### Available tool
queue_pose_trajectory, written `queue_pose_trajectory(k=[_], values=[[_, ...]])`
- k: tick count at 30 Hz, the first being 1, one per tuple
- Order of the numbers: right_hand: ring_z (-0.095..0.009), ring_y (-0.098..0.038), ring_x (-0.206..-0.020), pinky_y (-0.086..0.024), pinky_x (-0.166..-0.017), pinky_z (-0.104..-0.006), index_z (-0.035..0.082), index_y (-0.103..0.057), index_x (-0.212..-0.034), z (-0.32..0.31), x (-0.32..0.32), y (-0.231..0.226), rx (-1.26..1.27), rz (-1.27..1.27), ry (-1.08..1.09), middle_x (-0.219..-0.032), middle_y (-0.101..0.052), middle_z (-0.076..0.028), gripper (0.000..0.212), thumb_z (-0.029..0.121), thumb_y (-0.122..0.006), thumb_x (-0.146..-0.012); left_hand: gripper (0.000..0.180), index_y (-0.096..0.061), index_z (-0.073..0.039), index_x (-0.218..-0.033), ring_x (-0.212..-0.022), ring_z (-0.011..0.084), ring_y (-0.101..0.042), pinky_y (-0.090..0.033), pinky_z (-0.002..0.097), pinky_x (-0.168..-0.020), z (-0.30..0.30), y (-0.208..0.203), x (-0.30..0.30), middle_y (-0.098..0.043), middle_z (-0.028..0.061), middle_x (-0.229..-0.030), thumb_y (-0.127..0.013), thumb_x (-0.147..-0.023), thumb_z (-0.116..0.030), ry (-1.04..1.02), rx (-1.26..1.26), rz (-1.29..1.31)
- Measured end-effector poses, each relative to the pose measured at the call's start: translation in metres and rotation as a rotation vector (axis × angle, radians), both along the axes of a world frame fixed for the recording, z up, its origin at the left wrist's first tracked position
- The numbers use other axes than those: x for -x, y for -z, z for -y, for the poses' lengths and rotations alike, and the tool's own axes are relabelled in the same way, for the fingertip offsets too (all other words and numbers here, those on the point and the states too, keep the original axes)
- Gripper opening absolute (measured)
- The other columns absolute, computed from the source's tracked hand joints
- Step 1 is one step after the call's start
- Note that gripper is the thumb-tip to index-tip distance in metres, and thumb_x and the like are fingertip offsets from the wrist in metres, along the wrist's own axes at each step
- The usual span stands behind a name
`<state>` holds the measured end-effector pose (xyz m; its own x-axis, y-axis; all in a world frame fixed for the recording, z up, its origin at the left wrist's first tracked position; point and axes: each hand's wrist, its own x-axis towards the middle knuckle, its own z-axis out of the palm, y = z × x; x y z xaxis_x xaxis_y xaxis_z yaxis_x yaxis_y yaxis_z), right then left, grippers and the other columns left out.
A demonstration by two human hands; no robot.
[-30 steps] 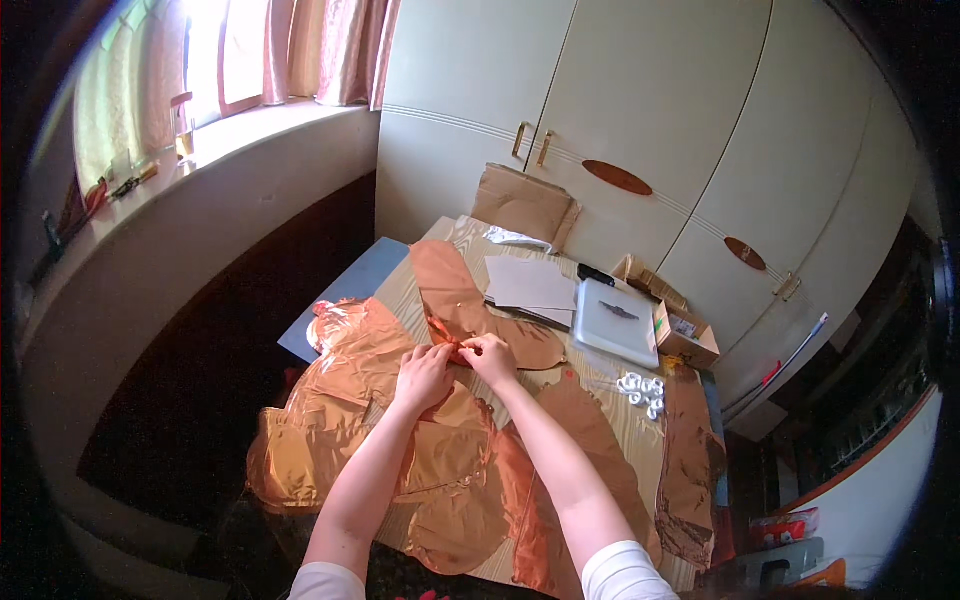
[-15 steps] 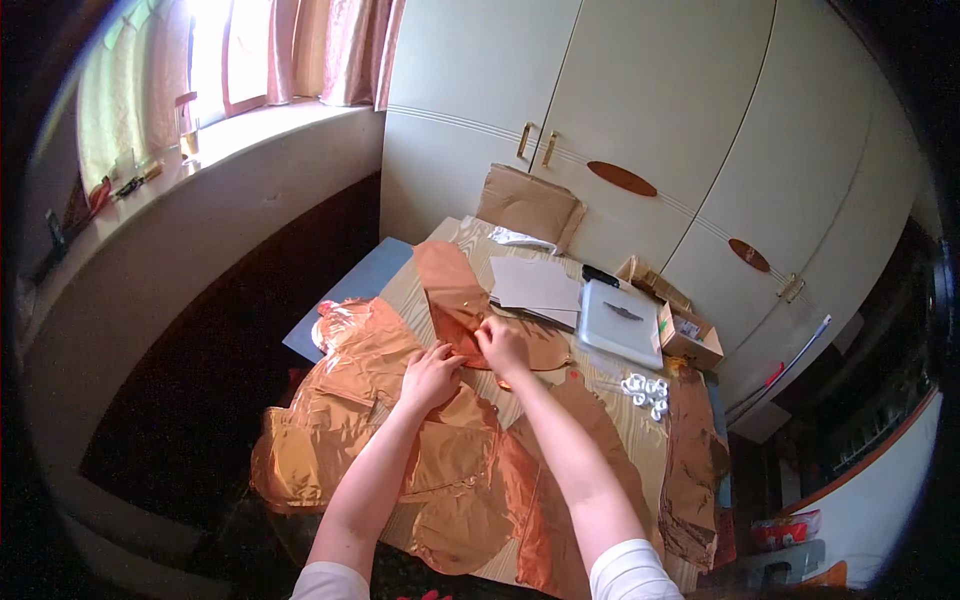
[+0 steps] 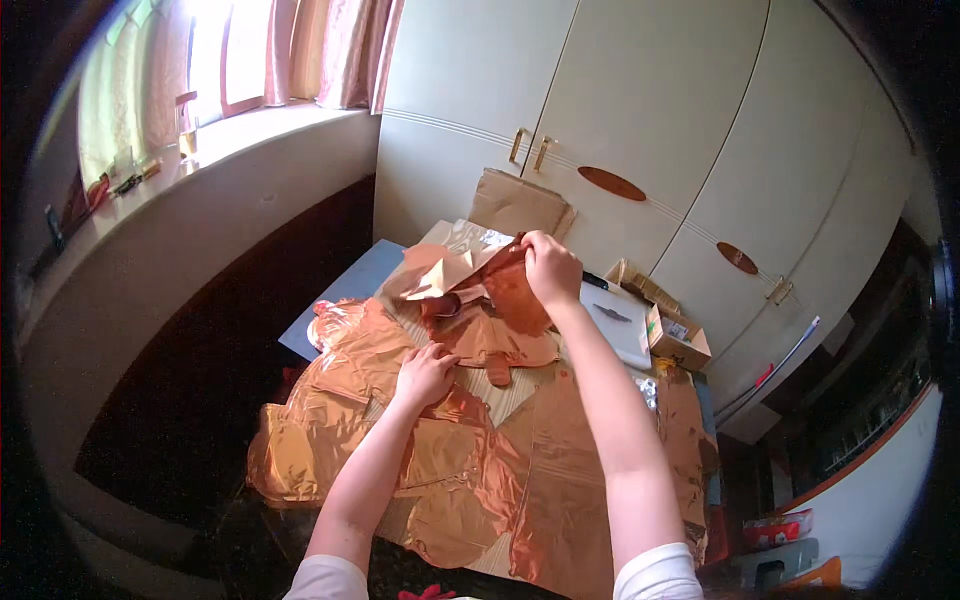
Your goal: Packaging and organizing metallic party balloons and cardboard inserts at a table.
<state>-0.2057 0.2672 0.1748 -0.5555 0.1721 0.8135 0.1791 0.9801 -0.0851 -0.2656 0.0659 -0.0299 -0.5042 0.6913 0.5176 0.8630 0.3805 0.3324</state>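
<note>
My right hand is closed on the top edge of a flat, copper-coloured foil balloon and holds it up off the table. The lifted foil is creased and shiny, and a short rounded tab sticks out at its near edge. My left hand rests low at the left, with its fingers spread on the foil near that edge. Under and around my forearms lie more flat foil pieces in the same copper colour, wrinkled and overlapping.
Beyond the balloon, a brown cardboard-like packet leans against the pale cupboard. To the right are a translucent flat box, an open carton and small white pieces. A window sill runs along the left.
My right hand has moved up and to the right, lifting and unfolding the foil balloon, which now covers the pale sheets behind it. My left hand has stayed almost in place.
</note>
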Motion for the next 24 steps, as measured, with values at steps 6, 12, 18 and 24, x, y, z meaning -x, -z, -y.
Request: queue_pose_trajectory(k=[6,12,18,24], values=[[-0.034,-0.066,-0.077,-0.052,-0.065,-0.0463,0.016,-0.062,-0.096,0.0,-0.017,-0.037,0.074,-0.052,0.066,-0.086,-0.068,-0.011,0.012,0.016,-0.056,-0.085,0.031,-0.068,-0.021,-0.11,-0.108,0.025,-0.057,-0.042,0.0432,-0.095,0.0,0.002,0.0,-0.061,0.01,-0.112,-0.058,-0.082,-0.029,-0.048,0.07,-0.006],[-0.034,-0.066,-0.078,-0.052,-0.066,-0.043,0.016,-0.064,-0.095,0.005,-0.038,-0.085,0.074,-0.25,0.074,-0.087,-0.069,-0.01,0.013,0.017,-0.057,-0.084,0.035,-0.066,-0.019,-0.112,-0.107,0.0261,-0.057,-0.042,0.0425,-0.094,0.003,-0.013,-0.009,-0.061,0.0098,-0.111,-0.06,-0.08,-0.029,-0.048,0.086,0.025],[-0.035,-0.065,-0.084,-0.051,-0.071,-0.045,0.014,-0.065,-0.098,-0.012,-0.091,-0.136,0.114,-0.228,0.073,-0.09,-0.069,-0.011,0.016,0.022,-0.061,-0.085,0.05,-0.058,-0.009,-0.122,-0.116,0.0272,-0.054,-0.039,0.0424,-0.1,-0.002,0.003,0.003,-0.059,0.0114,-0.122,-0.064,-0.076,-0.029,-0.031,-0.03,0.088],[-0.033,-0.066,-0.078,-0.052,-0.068,-0.0415,0.009,-0.063,-0.097,-0.015,-0.177,-0.135,0.03,-0.192,0.013,-0.088,-0.069,-0.011,0.015,0.011,-0.061,-0.083,0.041,-0.065,-0.007,-0.112,-0.113,0.0306,-0.057,-0.043,0.0448,-0.095,-0.011,-0.008,0.023,-0.061,0.0143,-0.12,-0.057,-0.085,-0.038,-0.009,0.119,0.378]])
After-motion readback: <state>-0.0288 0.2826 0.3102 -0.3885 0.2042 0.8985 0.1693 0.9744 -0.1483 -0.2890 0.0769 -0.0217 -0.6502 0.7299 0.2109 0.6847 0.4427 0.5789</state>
